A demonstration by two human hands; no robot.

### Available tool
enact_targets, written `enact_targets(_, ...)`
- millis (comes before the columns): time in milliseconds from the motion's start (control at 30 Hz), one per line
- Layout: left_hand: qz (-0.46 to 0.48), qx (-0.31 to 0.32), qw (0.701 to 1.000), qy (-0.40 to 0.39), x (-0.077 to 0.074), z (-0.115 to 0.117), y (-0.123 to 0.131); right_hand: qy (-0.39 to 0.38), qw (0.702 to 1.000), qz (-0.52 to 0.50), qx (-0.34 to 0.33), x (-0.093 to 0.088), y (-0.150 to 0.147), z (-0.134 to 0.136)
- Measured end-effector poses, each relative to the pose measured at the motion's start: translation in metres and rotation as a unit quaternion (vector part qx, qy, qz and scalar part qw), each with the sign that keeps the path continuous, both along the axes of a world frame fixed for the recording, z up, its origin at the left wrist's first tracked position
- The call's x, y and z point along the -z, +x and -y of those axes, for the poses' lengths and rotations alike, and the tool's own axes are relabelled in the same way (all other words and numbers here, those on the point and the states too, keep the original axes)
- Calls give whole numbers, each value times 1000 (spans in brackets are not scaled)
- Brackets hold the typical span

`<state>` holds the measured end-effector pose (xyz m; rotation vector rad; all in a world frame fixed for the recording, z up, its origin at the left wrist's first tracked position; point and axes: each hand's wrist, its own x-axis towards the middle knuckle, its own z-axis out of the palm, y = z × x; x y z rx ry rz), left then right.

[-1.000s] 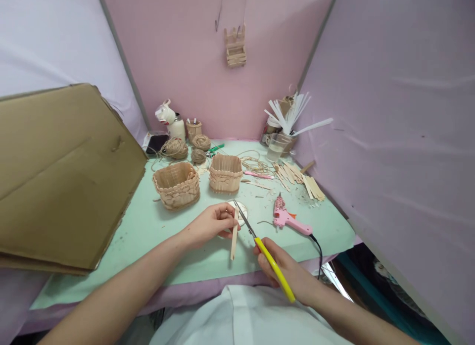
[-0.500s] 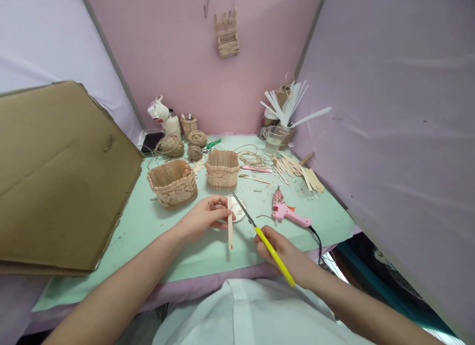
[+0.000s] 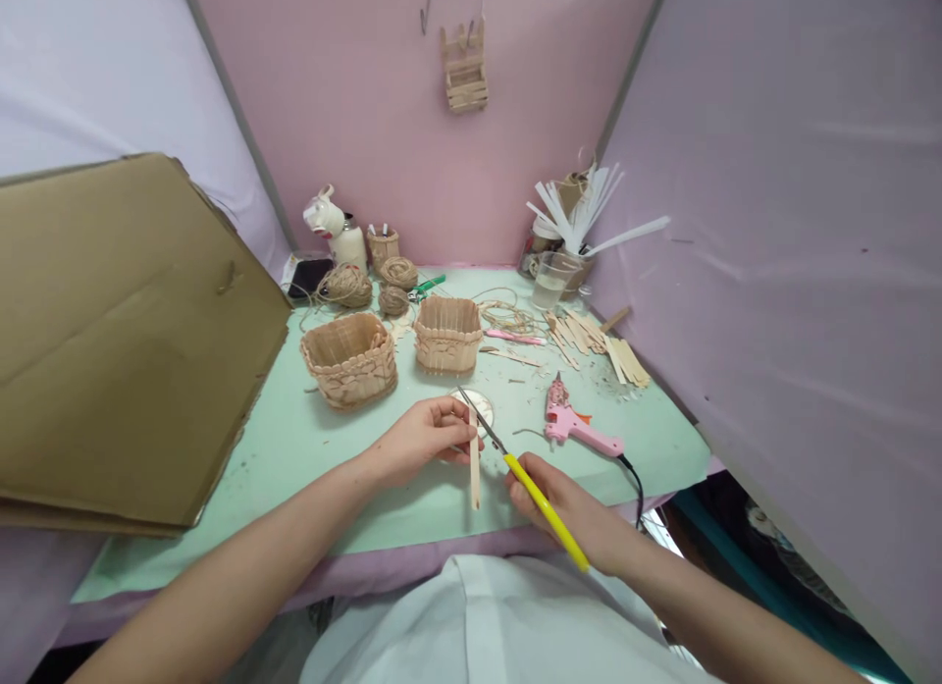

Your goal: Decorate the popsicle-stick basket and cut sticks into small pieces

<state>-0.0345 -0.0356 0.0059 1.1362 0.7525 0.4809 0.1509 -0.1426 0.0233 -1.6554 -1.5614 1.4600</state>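
Between the fingers of my left hand (image 3: 434, 434) a flat wooden craft stick (image 3: 475, 478) stands upright. My right hand (image 3: 549, 498) is closed on scissors with yellow handles (image 3: 549, 515). Their blades (image 3: 482, 421) point up and left, crossing the stick near its upper end; whether they touch it I cannot tell. Partly hidden behind the stick and blades lies a small round white dish or lid (image 3: 482, 401). Beyond my hands stand two woven-looking wooden baskets, one at the left (image 3: 349, 365) and one nearer the middle (image 3: 447, 339).
A pink glue gun (image 3: 578, 429) with a black cord lies right of my hands. Loose craft sticks (image 3: 625, 355) are heaped at the back right, below a clear cup (image 3: 551, 282). Twine balls (image 3: 347, 285) sit at the back left. A large cardboard sheet (image 3: 125, 350) leans at the left.
My left hand has moved slightly right and down with the craft stick. The scissor blades now cross the stick's upper part; before, they were beside it. The whole view has shifted a little.
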Motion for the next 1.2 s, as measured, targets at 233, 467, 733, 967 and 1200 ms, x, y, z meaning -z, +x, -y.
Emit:
enact_targets(233,4,-6,1000,4,0,3,0,18,1000,10,-8,5,0,1)
enact_targets(467,1,-5,1000,-29,6,3,1,-2,1000,19,-9,-9,2,2)
enact_targets(733,-9,-15,996,-88,8,4,2,-82,993,55,-63,-28,4,-5)
enact_targets(967,-17,-17,993,-119,9,0,3,-134,986,21,-96,-21,8,-11)
enact_targets(1200,23,-21,996,-89,7,4,1,-61,994,70,-60,-22,-1,-9)
